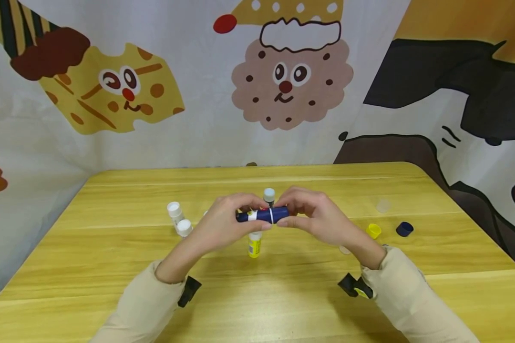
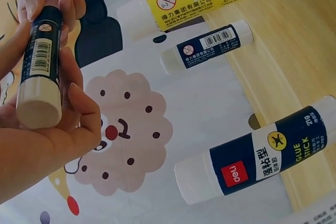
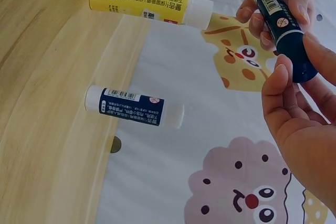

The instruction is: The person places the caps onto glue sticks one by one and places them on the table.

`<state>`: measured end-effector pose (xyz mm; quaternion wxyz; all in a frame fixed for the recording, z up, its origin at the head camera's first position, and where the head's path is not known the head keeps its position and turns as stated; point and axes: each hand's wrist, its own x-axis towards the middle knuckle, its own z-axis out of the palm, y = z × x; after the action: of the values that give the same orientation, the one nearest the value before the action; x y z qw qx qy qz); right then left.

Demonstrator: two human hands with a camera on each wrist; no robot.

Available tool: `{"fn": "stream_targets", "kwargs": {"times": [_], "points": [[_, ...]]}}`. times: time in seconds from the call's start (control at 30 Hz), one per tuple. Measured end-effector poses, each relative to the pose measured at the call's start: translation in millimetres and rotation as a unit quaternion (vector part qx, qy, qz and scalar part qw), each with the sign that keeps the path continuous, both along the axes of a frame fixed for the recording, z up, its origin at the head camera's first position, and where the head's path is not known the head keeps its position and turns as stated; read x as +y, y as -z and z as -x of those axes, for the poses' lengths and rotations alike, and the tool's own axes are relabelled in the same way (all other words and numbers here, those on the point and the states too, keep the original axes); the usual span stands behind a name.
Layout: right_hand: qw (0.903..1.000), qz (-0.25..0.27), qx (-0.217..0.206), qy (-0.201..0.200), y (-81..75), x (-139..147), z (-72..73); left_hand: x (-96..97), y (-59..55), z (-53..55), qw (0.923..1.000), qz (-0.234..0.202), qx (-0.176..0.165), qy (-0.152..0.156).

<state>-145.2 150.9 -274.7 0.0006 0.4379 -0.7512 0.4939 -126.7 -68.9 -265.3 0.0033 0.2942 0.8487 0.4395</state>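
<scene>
Both hands hold one dark blue glue stick (image 1: 262, 215) level above the table. My left hand (image 1: 227, 221) grips its body around the label. At the other end, my right hand (image 1: 315, 212) pinches the dark blue cap (image 3: 302, 64) between thumb and fingers. A pale ring shows where cap and body meet. The white base (image 2: 39, 103) of the stick sticks out past my left fingers in the left wrist view. Below and behind the hands stand a yellow glue stick (image 1: 254, 247) and a small blue glue stick (image 3: 139, 106), both with whitish tops.
White-topped glue sticks (image 1: 174, 210) stand left of my left hand. Right of my right hand lie a loose yellow cap (image 1: 373, 231), a dark blue cap (image 1: 405, 229) and a translucent round piece (image 1: 383, 206). The wooden table (image 1: 111, 286) ends at a cartoon-printed curtain (image 1: 206, 143).
</scene>
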Motion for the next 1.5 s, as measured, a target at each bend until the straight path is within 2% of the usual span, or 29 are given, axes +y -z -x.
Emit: {"fn": "stream_targets", "kwargs": {"times": [0.33,0.57,1.03,1.33,1.5], "points": [[0.9994,-0.008,0.007,0.032,-4.8,7,0.3,-2.6,2.0,2.1,0.9996,-0.009,-0.023,-0.012],[0.9978,-0.025,0.004,0.061,-7.2,15,0.0,-8.0,4.0,2.7,0.9996,0.006,-0.001,-0.027],[0.9927,-0.042,0.013,0.112,-11.3,46,4.4,-15.7,9.1,2.0,0.9988,0.012,-0.006,-0.048],[0.9849,-0.066,-0.003,0.160,-15.4,69,6.8,-22.8,15.6,3.0,0.9984,0.006,0.002,-0.057],[0.9798,-0.074,0.006,0.185,-16.2,84,10.1,-25.0,17.9,2.2,0.9976,0.010,-0.006,-0.068]]}}
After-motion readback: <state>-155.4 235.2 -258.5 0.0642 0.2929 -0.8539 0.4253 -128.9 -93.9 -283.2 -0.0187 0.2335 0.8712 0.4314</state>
